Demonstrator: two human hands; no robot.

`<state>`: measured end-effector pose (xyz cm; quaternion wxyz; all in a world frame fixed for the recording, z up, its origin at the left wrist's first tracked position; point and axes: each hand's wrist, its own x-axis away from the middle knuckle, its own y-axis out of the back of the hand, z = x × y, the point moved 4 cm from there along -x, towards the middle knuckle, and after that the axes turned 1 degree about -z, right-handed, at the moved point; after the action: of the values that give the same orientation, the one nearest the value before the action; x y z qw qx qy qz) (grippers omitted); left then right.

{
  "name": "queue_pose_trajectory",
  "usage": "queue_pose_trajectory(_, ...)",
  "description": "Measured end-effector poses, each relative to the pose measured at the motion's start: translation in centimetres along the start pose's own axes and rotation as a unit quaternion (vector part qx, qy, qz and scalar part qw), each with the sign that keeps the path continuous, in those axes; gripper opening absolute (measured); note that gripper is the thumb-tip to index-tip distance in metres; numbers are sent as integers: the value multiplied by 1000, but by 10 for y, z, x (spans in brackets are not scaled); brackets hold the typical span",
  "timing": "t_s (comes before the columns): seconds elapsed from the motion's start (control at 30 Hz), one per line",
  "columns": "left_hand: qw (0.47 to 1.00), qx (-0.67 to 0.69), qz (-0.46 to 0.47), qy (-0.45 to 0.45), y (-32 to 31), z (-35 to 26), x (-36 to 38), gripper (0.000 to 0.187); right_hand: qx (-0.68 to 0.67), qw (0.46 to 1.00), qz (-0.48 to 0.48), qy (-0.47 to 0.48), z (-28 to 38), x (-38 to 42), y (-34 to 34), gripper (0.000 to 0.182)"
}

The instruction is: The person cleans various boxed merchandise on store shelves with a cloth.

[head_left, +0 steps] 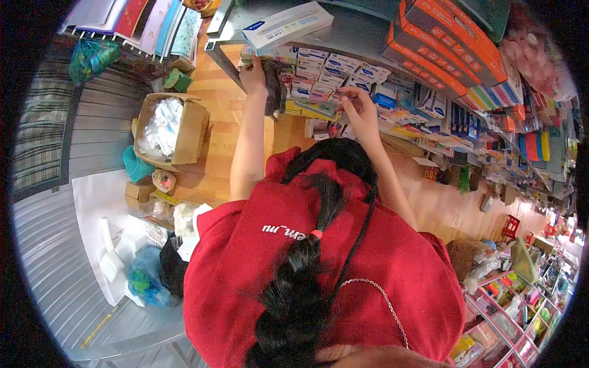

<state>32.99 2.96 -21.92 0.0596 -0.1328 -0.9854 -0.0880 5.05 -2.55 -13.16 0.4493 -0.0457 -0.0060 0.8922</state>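
Note:
My left hand (252, 77) reaches to the shelf's left end, its fingers closed just under the tip of a long white and blue box (288, 28). What they grip there is hidden. A dark cloth-like thing (275, 91) hangs just right of that hand. My right hand (358, 105) is raised in front of stacked small white and blue boxes (328, 70). Its fingers are bent and apart, with nothing visible between them. A green-yellow flat pack (316, 109) lies below the stacks, left of my right hand.
Orange and grey boxes (435, 49) stand on the grey shelf top (359, 30). Packed stationery fills the shelves (442, 122) on the right. An open carton (193, 132) with clear plastic inside sits on the wooden floor (224, 116). A pink rack (491, 306) of goods stands lower right.

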Motion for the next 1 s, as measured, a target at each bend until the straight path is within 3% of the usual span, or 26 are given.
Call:
queue_pose_trajectory(0.1, 1000, -6, 24, -13, -2, 7, -9, 47, 94, 995, 15, 42, 23, -7, 0, 17)
queue_pose_trajectory(0.2, 972, 148, 126, 129, -1, -19, 19, 47, 232, 955, 52, 175, 88, -23, -15, 22)
queue_pose_trajectory(0.3, 851, 305, 297, 308, 7, -31, 49, 49, 367, 859, 128, 334, 149, -38, -40, 31)
queue_pose_trajectory(0.37, 842, 360, 286, 282, 27, -21, 70, 46, 462, 778, 161, 395, 164, -52, -57, 39)
queue_pose_trajectory(0.4, 836, 387, 280, 268, 35, -10, 78, 45, 463, 762, 169, 421, 160, -65, -64, 40)
queue_pose_trajectory(0.47, 771, 413, 333, 352, 45, 34, 90, 40, 463, 729, 185, 468, 146, -96, -77, 46)
queue_pose_trajectory(0.5, 819, 330, 310, 351, 55, 29, 109, 39, 501, 688, 202, 485, 141, -104, -81, 53)
queue_pose_trajectory(0.6, 741, 425, 357, 378, 60, 57, 121, 42, 494, 676, 247, 487, 118, -133, -91, 57)
queue_pose_trajectory(0.67, 762, 385, 328, 404, 62, 57, 137, 45, 521, 672, 273, 450, 109, -147, -92, 58)
queue_pose_trajectory(0.73, 784, 330, 324, 415, 69, 17, 172, 45, 558, 660, 274, 422, 109, -150, -93, 61)
queue_pose_trajectory(0.77, 763, 342, 359, 415, 72, 13, 188, 45, 582, 650, 262, 413, 113, -147, -93, 62)
queue_pose_trajectory(0.8, 794, 277, 430, 328, 73, 11, 189, 44, 605, 640, 249, 402, 117, -144, -92, 63)
queue_pose_trajectory(0.87, 814, 134, 548, 141, 71, 13, 194, 43, 544, 707, 217, 396, 135, -126, -85, 62)
queue_pose_trajectory(0.9, 791, 119, 579, 157, 74, -1, 199, 41, 513, 737, 201, 391, 142, -117, -80, 62)
queue_pose_trajectory(1.0, 778, -1, 628, -21, 67, 9, 197, 39, 220, 921, 115, 301, 143, -97, -57, 57)
